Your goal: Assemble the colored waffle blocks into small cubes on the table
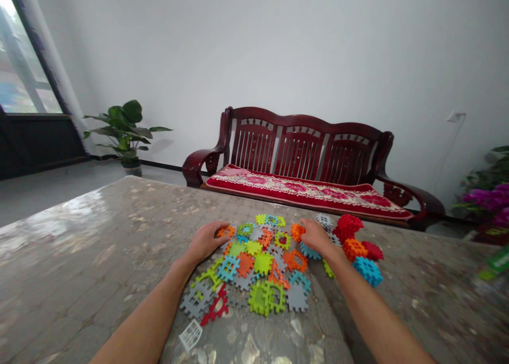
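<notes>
Several flat plastic interlocking tiles (258, 263) in orange, green, grey, blue and red lie scattered on a marbled table (99, 247). My left hand (207, 239) rests at the pile's left edge, fingers curled on an orange tile (226, 230). My right hand (314, 236) reaches in from the right, its fingers closed around another orange tile (297, 231) at the top of the pile. A built cluster of red, orange and blue tiles (356, 245) sits just right of my right hand.
A white clear tile (191, 335) lies near the table's front. Beyond the table stands a dark red wooden bench (302, 157) with a red cushion. A potted plant (125, 133) is at the back left, purple flowers (493, 200) at the right.
</notes>
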Demonstrator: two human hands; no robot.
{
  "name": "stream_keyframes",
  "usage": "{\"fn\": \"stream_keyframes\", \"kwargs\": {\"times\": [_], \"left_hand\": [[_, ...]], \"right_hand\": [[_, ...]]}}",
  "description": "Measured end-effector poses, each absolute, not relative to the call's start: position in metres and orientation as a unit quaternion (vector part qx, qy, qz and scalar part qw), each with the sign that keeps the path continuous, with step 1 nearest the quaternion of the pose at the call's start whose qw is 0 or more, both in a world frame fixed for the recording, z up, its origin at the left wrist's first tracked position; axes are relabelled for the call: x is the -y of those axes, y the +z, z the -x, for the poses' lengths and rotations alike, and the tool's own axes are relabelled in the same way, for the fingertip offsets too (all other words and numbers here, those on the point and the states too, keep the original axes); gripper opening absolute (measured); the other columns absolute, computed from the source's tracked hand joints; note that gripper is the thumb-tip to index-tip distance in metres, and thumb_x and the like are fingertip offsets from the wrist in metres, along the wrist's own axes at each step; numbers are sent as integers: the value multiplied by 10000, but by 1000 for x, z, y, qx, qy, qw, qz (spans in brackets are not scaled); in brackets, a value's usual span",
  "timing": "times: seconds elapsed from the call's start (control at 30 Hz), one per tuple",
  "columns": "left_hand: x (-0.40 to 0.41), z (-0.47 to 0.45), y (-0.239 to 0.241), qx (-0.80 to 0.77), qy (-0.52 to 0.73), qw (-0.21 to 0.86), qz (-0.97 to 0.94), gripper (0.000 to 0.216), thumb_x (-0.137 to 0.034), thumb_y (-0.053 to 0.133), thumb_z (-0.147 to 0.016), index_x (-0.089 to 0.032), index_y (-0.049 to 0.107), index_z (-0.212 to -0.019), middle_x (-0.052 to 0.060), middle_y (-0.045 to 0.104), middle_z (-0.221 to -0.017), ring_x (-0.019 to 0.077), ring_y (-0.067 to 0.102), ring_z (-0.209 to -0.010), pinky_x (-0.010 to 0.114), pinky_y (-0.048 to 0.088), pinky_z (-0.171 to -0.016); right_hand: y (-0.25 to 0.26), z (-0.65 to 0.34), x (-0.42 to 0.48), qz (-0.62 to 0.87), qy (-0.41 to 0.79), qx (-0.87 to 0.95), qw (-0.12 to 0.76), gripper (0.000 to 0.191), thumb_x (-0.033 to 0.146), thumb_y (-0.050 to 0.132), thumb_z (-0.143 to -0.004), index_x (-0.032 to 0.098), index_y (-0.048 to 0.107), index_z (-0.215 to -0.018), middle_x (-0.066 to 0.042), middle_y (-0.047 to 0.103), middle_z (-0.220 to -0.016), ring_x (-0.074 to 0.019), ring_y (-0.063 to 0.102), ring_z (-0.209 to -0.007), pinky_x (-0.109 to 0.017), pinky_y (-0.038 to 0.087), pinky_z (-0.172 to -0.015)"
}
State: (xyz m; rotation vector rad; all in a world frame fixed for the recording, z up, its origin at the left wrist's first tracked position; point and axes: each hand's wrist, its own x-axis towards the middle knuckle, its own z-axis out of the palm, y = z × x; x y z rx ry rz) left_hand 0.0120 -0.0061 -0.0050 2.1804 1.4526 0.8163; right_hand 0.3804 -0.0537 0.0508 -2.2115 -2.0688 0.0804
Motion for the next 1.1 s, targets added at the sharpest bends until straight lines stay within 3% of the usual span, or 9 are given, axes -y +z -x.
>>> {"fn": "stream_keyframes", "kwargs": {"times": [0.2, 0.43, 0.63, 0.73, 0.9, 1.1], "left_hand": [[5, -11, -6, -521, 294, 200, -776, 454, -412, 665, -761, -228, 709, -1173, 77, 719, -1209, 277, 645, -1112, 384, 449, -1032], [8, -11, -3, -519, 295, 215, -773, 520, -387, 685, -732, -210, 684, -1222, 87, 704, -1241, 277, 630, -1138, 386, 438, -1047], [7, -12, -7, -532, 334, 238, -741, 627, -358, 716, -677, -175, 641, -1271, 107, 688, -1270, 278, 632, -1152, 389, 450, -1056], [7, -12, -9, -533, 372, 259, -715, 606, -347, 687, -685, -165, 635, -1261, 89, 715, -1207, 251, 668, -1073, 366, 505, -990], [8, -11, -2, -574, 441, 256, -640, 484, -392, 661, -702, -174, 691, -1133, 44, 756, -927, 207, 690, -834, 351, 556, -849], [8, -17, 8, -496, 544, 410, -539, 741, -583, 749, -598, -121, 623, -1163, 66, 728, -875, 186, 676, -737, 310, 550, -668]], "right_hand": [[56, -369, 56, 724, 35, 688, 51, 654, 189, 580, -759, 124, 510, -1407, -143, 550, -1430, -282, 507, -1302, -383, 341, -1111], [53, -367, 58, 717, 36, 694, 55, 655, 156, 555, -772, 145, 490, -1424, -129, 548, -1437, -273, 507, -1304, -386, 346, -1106], [54, -343, 64, 681, 22, 714, 160, 588, 118, 514, -782, 158, 553, -1367, -94, 574, -1405, -232, 507, -1286, -344, 339, -1116], [50, -318, 70, 647, 41, 732, 212, 550, 95, 507, -771, 191, 607, -1303, -68, 619, -1346, -210, 527, -1257, -335, 347, -1117], [42, -270, 79, 577, 78, 763, 279, 477, 82, 508, -785, 229, 658, -1213, -55, 662, -1268, -204, 561, -1214, -359, 394, -1092], [43, -221, 81, 500, 64, 800, 324, 527, 136, 589, -810, 257, 577, -1323, -68, 625, -1312, -232, 537, -1234, -439, 398, -1099]]}}
